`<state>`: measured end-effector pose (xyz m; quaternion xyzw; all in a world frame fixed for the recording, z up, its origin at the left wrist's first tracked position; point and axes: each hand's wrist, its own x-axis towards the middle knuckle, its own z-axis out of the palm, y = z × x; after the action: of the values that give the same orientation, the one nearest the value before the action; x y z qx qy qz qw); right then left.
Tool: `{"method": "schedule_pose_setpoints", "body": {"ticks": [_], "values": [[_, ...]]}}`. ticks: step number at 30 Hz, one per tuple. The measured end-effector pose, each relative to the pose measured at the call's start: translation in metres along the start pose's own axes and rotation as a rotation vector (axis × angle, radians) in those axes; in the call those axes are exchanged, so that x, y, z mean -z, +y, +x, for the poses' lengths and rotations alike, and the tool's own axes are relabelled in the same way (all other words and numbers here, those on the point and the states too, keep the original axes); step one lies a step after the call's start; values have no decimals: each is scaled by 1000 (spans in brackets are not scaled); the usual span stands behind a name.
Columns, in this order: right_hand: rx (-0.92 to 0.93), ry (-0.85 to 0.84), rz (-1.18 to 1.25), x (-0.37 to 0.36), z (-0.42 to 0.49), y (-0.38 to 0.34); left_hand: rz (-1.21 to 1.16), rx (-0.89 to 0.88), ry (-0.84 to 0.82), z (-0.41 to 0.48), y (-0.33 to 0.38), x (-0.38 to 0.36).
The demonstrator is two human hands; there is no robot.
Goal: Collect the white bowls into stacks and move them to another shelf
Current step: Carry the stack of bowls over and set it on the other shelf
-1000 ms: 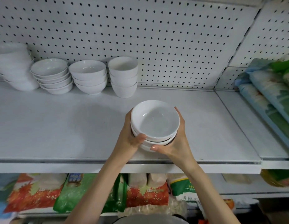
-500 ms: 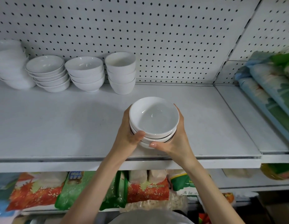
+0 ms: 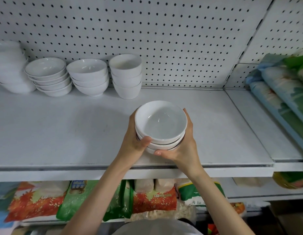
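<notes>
The left hand (image 3: 136, 139) and the right hand (image 3: 187, 146) cup opposite sides of a short stack of round white glazed bowls (image 3: 161, 126). The fingers curl round the far walls and both thumbs press the near side low down. The stack sits over the front part of the flat white metal shelf (image 3: 62, 133), close to its lip. Whether its foot rests on the shelf or hangs just above it, I cannot tell.

The glazed bowls may slide on one another, so an uneven squeeze or a tilt toward the person could shed the top one over the front edge. Pushed back carelessly, the stack might knock the tall stack of deep white cups (image 3: 126, 76) or the leaning stack of white bowls (image 3: 89, 78) near the pegboard back panel (image 3: 181, 39).

The mouths face up, and the stack's long axis stands roughly upright.
</notes>
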<state>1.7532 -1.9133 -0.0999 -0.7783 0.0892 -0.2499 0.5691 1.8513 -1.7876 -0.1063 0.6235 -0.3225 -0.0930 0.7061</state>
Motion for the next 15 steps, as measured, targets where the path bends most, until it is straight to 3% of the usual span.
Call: {"method": "schedule_pose_setpoints", "body": {"ticks": [3, 7, 11, 13, 15], "values": [[2, 22, -27, 2, 15, 6, 41, 0, 13, 14, 0, 3], [11, 41, -34, 6, 45, 14, 109, 132, 130, 22, -2, 27], [19, 74, -17, 7, 77, 22, 565, 110, 288, 8, 2, 72], [22, 100, -16, 6, 93, 27, 857, 99, 233, -1, 2, 87], [12, 131, -26, 4, 109, 32, 996, 157, 175, -9, -2, 94]]}}
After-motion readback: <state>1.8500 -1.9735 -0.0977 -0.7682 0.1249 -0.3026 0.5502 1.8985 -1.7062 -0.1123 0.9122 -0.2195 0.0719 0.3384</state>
